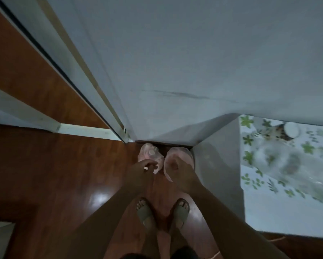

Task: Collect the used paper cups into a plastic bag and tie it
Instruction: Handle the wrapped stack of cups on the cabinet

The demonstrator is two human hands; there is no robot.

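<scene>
The left hand (147, 170) and right hand (178, 170) each clutch the pinkish plastic bag (177, 155), which hangs low ahead, beside the wall (194, 53). A blurred paper cup (290, 131) sits at the counter's (269, 212) far edge, well apart and nearer the right hand.

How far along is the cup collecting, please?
Done: a cup shows inside the pink plastic bag on the floor. In hand: the right hand grips the plastic, the left hand is at it. Left: no knot visible; a blurred cup lies on the table.
</scene>
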